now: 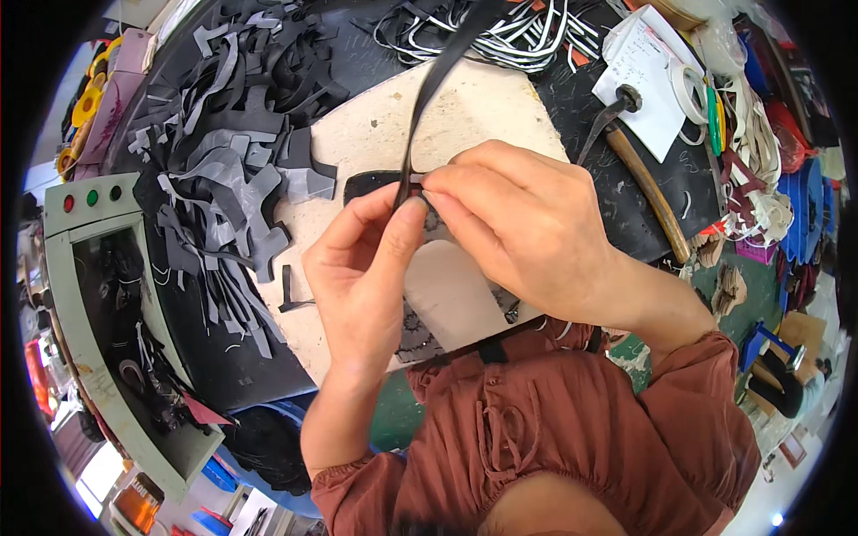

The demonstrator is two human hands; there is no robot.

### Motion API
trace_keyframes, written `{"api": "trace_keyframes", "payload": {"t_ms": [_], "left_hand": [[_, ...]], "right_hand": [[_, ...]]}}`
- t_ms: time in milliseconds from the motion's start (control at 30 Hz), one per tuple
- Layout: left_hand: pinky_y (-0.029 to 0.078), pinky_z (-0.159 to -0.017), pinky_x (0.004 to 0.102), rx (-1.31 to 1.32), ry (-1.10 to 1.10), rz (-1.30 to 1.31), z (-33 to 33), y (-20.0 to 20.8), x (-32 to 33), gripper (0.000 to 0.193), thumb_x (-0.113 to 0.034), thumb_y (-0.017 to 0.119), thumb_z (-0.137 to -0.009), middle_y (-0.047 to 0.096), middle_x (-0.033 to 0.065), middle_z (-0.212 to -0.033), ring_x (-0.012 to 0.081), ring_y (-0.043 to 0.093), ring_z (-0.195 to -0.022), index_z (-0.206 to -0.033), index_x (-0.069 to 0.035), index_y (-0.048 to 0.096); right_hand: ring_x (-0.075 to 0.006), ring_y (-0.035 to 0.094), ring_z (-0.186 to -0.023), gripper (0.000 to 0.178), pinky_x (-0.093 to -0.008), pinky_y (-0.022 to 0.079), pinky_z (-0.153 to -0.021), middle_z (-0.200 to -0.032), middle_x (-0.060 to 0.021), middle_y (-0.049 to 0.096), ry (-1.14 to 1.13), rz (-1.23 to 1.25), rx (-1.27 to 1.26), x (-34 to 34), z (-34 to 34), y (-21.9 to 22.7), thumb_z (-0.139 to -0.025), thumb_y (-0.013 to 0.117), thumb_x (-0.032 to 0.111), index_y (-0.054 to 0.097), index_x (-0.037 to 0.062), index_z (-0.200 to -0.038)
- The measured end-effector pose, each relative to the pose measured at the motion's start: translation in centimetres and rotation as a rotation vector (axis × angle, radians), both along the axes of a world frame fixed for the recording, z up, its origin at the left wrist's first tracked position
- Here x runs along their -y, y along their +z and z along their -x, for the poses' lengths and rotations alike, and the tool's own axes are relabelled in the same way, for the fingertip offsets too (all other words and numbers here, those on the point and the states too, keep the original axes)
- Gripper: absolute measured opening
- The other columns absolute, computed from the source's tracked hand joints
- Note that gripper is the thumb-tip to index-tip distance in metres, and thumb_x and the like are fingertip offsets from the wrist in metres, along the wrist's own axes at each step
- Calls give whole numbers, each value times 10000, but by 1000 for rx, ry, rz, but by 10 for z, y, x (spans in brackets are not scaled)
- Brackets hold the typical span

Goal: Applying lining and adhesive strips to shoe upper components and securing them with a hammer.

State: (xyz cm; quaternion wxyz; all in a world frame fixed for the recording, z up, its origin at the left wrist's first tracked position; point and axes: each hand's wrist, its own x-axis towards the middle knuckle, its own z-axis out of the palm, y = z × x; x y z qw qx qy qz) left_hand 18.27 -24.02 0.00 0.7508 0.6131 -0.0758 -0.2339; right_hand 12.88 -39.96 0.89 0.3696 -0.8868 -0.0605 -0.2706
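A long black strap (444,64) rises from my fingers toward the top of the view. My left hand (365,268) pinches it between thumb and fingers. Close against it, my right hand (536,228) has its thumb and fingertips pressed together at the strap's side. Something small shows between the fingertips, too covered to name. Below my hands lies a dark patterned piece (420,335) with a beige round-topped piece (451,290) on it. Both rest on a pale board (483,116). The rest of the dark piece is hidden by my hands.
Grey and black cut strips (223,170) pile up on the left. Black-and-white cords (518,40) lie at the back. To the right are a wooden-handled hammer (648,192), white papers (643,71) and a tape roll (688,94). A pale green machine frame (85,295) stands far left.
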Motion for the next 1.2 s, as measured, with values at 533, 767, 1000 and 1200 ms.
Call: {"api": "trace_keyframes", "payload": {"t_ms": [533,767,1000,1200], "left_hand": [[439,-645,246,693,-65,-349,5,21,-16,163,64,679,-800,617,100,-745,150,574,-672,-961,50,698],[443,-707,246,454,-102,-231,15,21,-40,146,33,661,-866,647,96,-843,126,590,-772,-1003,65,700],[453,-735,255,262,88,55,-6,34,-70,180,-49,620,-935,664,90,-845,131,616,-768,-1076,48,675],[394,-752,314,211,-108,412,-57,99,-121,236,-159,489,-1004,584,73,-932,172,484,-767,-1079,48,573]], "right_hand": [[-280,670,-699,185,-353,548,-574,-832,-114,652,84,243,-30,-8,8,24,-714,731,-7,666,-6,-887],[-214,663,-623,76,-305,518,-573,-702,-115,665,138,-287,-262,-10,12,31,-740,668,27,691,-13,-801],[-37,541,-594,111,-250,417,-512,-625,31,528,-86,-805,-529,27,40,19,-913,611,120,619,14,-882],[-373,595,-816,107,-385,486,-703,-842,-151,596,253,315,-608,61,140,26,-749,569,-93,525,-18,-810]]}}
